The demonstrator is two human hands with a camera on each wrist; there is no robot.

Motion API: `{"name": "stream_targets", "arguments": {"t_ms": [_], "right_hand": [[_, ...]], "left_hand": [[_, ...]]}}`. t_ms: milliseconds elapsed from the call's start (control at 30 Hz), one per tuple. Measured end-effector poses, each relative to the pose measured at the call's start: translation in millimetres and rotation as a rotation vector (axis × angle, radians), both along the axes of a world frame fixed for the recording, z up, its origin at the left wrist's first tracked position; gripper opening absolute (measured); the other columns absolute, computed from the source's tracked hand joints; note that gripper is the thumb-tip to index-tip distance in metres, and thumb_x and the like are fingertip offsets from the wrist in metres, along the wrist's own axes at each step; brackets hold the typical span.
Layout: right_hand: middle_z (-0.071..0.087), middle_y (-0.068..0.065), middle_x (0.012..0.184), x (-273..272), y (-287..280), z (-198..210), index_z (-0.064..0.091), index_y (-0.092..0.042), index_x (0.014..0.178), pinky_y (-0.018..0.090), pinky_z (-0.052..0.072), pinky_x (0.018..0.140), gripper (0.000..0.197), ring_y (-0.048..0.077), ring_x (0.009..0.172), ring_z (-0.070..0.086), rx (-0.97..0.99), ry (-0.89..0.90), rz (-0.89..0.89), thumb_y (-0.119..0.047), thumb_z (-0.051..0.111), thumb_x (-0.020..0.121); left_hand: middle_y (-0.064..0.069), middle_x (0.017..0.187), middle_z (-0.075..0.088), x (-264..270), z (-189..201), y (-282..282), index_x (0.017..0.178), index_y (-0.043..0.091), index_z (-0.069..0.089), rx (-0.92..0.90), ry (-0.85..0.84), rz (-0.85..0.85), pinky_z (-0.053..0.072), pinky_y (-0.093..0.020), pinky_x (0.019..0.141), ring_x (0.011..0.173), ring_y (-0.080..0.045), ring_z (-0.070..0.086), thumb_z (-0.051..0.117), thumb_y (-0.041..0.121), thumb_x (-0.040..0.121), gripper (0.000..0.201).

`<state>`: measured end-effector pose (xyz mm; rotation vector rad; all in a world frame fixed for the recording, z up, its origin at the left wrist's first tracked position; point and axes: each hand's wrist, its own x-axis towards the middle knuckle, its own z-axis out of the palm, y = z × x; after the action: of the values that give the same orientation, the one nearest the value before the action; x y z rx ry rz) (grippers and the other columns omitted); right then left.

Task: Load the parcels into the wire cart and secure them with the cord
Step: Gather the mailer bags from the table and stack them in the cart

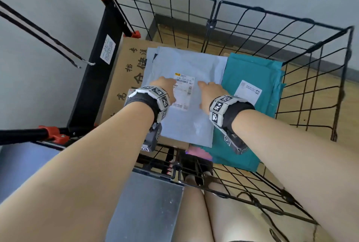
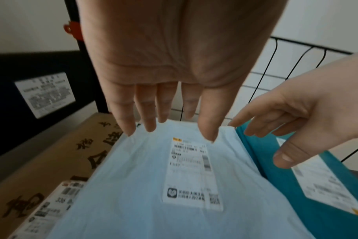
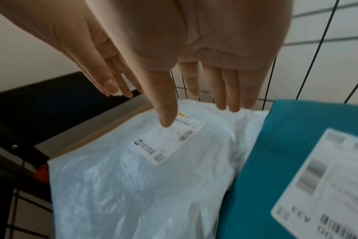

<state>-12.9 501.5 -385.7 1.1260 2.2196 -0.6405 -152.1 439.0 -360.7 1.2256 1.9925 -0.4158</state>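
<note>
Fingers of our left hand (image 2: 164,67) and right hand (image 3: 194,48) stretch straight and loose above the pale blue mailer (image 1: 186,121), gripping nothing. It lies crinkled and glossy in the black wire cart (image 1: 310,51), atop a flat brown cardboard box (image 1: 124,70), beside a teal mailer (image 1: 252,70) with a white label.

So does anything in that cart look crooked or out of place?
Slightly. The pale blue mailer bag lies askew on the cardboard box, its right edge overlapping the teal bag. The teal bag's near end sticks out past the box and sags. Both hands, left hand and right hand, hover open above the blue bag. Nothing looks torn or spilled.
</note>
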Motion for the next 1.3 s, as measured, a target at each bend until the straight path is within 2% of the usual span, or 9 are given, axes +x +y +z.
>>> {"name": "stream_targets", "arguments": {"t_ms": [233, 300, 367, 567, 667, 800, 933, 1167, 1300], "right_hand": [[0.06, 0.015, 0.12, 2, -9, 78, 0.058, -0.005, 0.121, 0.031, 0.048, 0.086, 0.03, 0.034, 0.11, 0.059, 0.097, 0.009, 0.029, -0.009, 0.053, 0.092], [0.061, 0.013, 0.119, 1, -18, 94, 0.058, -0.006, 0.122, 0.033, 0.049, 0.091, 0.031, 0.033, 0.111, 0.058, 0.106, 0.005, 0.02, -0.012, 0.052, 0.092], [0.058, 0.014, 0.125, 5, -26, 120, 0.054, -0.009, 0.128, 0.043, 0.048, 0.096, 0.038, 0.035, 0.113, 0.056, 0.17, 0.002, 0.066, -0.014, 0.05, 0.09], [0.059, 0.013, 0.121, 12, -49, 192, 0.058, -0.008, 0.122, 0.036, 0.05, 0.091, 0.033, 0.031, 0.11, 0.058, 0.179, 0.292, 0.151, -0.01, 0.05, 0.09], [0.059, 0.015, 0.122, 24, -68, 223, 0.059, -0.007, 0.122, 0.037, 0.05, 0.091, 0.032, 0.032, 0.111, 0.058, 0.227, 0.399, 0.262, -0.009, 0.048, 0.092], [0.058, 0.014, 0.126, 43, -98, 259, 0.057, -0.006, 0.125, 0.037, 0.048, 0.095, 0.033, 0.031, 0.115, 0.056, 0.214, 0.364, 0.43, -0.007, 0.047, 0.093], [0.059, 0.013, 0.127, 62, -135, 286, 0.058, -0.006, 0.125, 0.037, 0.047, 0.1, 0.036, 0.03, 0.116, 0.057, 0.233, 0.356, 0.594, -0.001, 0.046, 0.092], [0.064, 0.009, 0.12, 71, -235, 310, 0.063, -0.009, 0.119, 0.037, 0.05, 0.095, 0.035, 0.03, 0.111, 0.06, 0.277, 0.46, 0.858, 0.001, 0.046, 0.089], [0.064, 0.009, 0.121, 70, -311, 321, 0.063, -0.008, 0.119, 0.036, 0.05, 0.096, 0.034, 0.029, 0.112, 0.06, 0.28, 0.498, 1.055, -0.003, 0.044, 0.091]], "left_hand": [[-0.008, 0.138, 0.049, 9, 77, -20, 0.139, 0.014, 0.041, 0.148, 0.044, 0.023, 0.042, -0.033, 0.096, 0.124, -0.027, 0.049, 0.049, 0.023, 0.096, 0.045], [-0.007, 0.139, 0.048, 13, 98, -26, 0.139, 0.014, 0.043, 0.183, 0.064, 0.035, 0.04, -0.033, 0.101, 0.126, -0.026, 0.047, 0.048, 0.026, 0.096, 0.044], [-0.006, 0.139, 0.049, 18, 119, -35, 0.138, 0.015, 0.044, 0.211, 0.099, 0.051, 0.039, -0.034, 0.103, 0.126, -0.026, 0.046, 0.047, 0.028, 0.096, 0.044], [-0.008, 0.138, 0.051, 43, 187, -69, 0.134, 0.012, 0.051, 0.223, 0.243, 0.083, 0.041, -0.033, 0.102, 0.125, -0.027, 0.049, 0.039, 0.027, 0.099, 0.041], [-0.008, 0.14, 0.049, 62, 220, -95, 0.136, 0.011, 0.049, 0.239, 0.293, 0.19, 0.038, -0.032, 0.103, 0.128, -0.026, 0.047, 0.037, 0.024, 0.1, 0.04], [-0.01, 0.126, 0.06, 97, 251, -144, 0.127, 0.008, 0.058, 0.304, 0.369, 0.399, 0.045, -0.034, 0.093, 0.115, -0.029, 0.056, 0.041, 0.027, 0.098, 0.038], [-0.008, 0.128, 0.06, 135, 270, -196, 0.128, 0.01, 0.058, 0.342, 0.404, 0.546, 0.045, -0.035, 0.101, 0.118, -0.028, 0.055, 0.043, 0.028, 0.098, 0.038], [-0.008, 0.113, 0.066, 190, 285, -323, 0.108, 0.006, 0.066, 0.369, 0.478, 0.841, 0.046, -0.031, 0.085, 0.105, -0.03, 0.06, 0.043, 0.026, 0.096, 0.033], [-0.007, 0.114, 0.066, 217, 296, -408, 0.113, 0.012, 0.067, 0.386, 0.539, 0.999, 0.048, -0.032, 0.089, 0.107, -0.028, 0.061, 0.046, 0.026, 0.094, 0.032]]}}
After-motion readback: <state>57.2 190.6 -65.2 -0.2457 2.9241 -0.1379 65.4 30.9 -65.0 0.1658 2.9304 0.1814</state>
